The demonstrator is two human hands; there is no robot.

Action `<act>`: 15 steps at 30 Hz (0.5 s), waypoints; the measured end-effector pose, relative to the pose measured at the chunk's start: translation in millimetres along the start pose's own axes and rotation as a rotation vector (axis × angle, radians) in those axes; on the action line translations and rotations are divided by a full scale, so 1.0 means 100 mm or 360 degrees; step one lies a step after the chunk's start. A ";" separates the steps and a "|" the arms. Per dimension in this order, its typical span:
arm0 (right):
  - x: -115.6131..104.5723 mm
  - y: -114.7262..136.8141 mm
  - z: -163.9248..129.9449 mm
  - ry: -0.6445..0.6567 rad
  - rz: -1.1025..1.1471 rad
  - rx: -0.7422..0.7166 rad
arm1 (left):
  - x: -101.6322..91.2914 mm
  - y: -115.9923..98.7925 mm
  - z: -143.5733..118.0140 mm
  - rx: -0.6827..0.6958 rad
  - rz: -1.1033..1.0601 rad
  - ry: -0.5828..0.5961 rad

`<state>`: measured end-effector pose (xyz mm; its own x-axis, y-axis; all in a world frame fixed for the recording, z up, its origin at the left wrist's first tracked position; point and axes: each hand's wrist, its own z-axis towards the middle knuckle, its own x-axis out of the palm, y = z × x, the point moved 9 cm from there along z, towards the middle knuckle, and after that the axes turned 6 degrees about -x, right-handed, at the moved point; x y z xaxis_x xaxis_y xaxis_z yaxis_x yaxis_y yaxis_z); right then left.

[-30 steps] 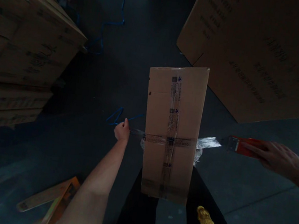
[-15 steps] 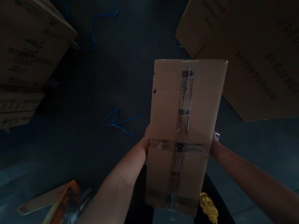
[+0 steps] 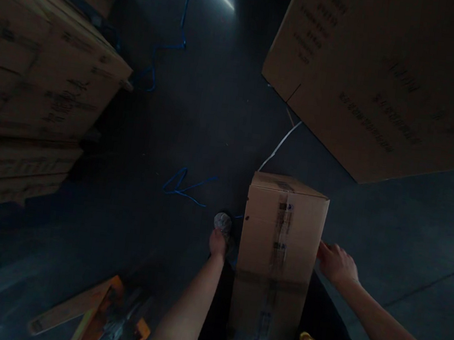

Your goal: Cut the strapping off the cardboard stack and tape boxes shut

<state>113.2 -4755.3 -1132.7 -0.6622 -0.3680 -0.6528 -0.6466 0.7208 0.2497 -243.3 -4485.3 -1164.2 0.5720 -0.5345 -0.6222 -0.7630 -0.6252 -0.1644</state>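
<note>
- Since half a second ago, the taped carton (image 3: 279, 248) has dropped lower and tipped away from me, so I now see its top panel as well as its long face; both hands have come off its sides.
- Far left, a stack of big printed cartons (image 3: 33, 91) stands on the floor, dull brown corrugated board with dark lettering.
- At the lower left edge of the floor lie an orange-and-wood tool or board (image 3: 81, 306) and something metallic beside it; too dim to name.
- A blue cord (image 3: 184, 184) loops on the dark, smooth floor (image 3: 122, 218) near the middle.
- My left hand (image 3: 218, 240) sits just beside the carton's left edge, its fingers closed around a crumpled pale wad (image 3: 223, 222), likely tape.
- The carton rests against my dark trousers (image 3: 216, 323); glossy clear tape runs down its length and a band crosses it, so I judge the sealing largely done, with the loose wad left to deal with.
- My right hand (image 3: 335, 260) is at the carton's right edge, fingers loosely spread, holding nothing; I cannot tell whether it touches.
- Another large carton (image 3: 379, 78) fills the upper right.
</note>
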 end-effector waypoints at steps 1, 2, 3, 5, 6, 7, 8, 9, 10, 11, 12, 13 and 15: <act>-0.27 -0.10 -0.18 -0.0096 -0.0144 -0.0018 | -0.20 -0.07 -0.03 0.0017 -0.0033 -0.0110; -0.59 -0.15 -0.37 -0.0252 -0.0257 -0.0060 | -0.39 -0.18 -0.09 0.0058 -0.0068 -0.0220; -0.93 -0.14 -0.56 -0.0448 -0.0320 -0.0141 | -0.55 -0.34 -0.18 0.0136 -0.0126 -0.0295; -1.57 0.05 -0.95 -0.0840 -0.0275 -0.0428 | -0.68 -0.80 -0.47 0.0379 -0.0312 -0.0214; -1.83 0.22 -1.14 -0.0984 -0.0214 -0.0620 | -0.62 -1.06 -0.68 0.0504 -0.0418 -0.0025; -2.03 0.42 -1.30 -0.1081 -0.0168 -0.0824 | -0.48 -1.32 -0.93 0.0595 -0.0512 0.0271; -2.17 0.64 -1.43 -0.1126 -0.0152 -0.1027 | -0.29 -1.54 -1.22 0.0617 -0.0555 0.0639; -2.26 0.86 -1.54 -0.1129 -0.0166 -0.1210 | -0.07 -1.71 -1.54 0.0556 -0.0559 0.1026; -2.30 1.07 -1.61 -0.1111 -0.0219 -0.1356 | 0.12 -1.81 -1.87 0.0447 -0.0530 0.1372; -2.30 1.26 -1.65 -0.1077 -0.0324 -0.1458 | 0.24 -1.88 -2.18 0.0367 -0.0483 0.1636; -2.27 1.42 -1.67 -0.1033 -0.0463 -0.1509 | 0.32 -1.94 -2.43 0.0327 -0.0425 0.1812; -2.23 1.54 -1.66 -0.0984 -0.0608 -0.1520 | 0.34 -1.98 -2.61 0.0342 -0.0355 0.1882; -2.16 1.67 -1.62 -0.0916 -0.0776 -0.1467 | 0.30 -2.01 -2.76 0.0466 -0.0206 0.1761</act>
<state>86.6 -4650.4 -834.1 -0.1559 0.0011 -0.9878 -0.9673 -0.2028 0.1525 10.1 -4532.3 -938.3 0.4920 -0.7730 0.4005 -0.6371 -0.6332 -0.4394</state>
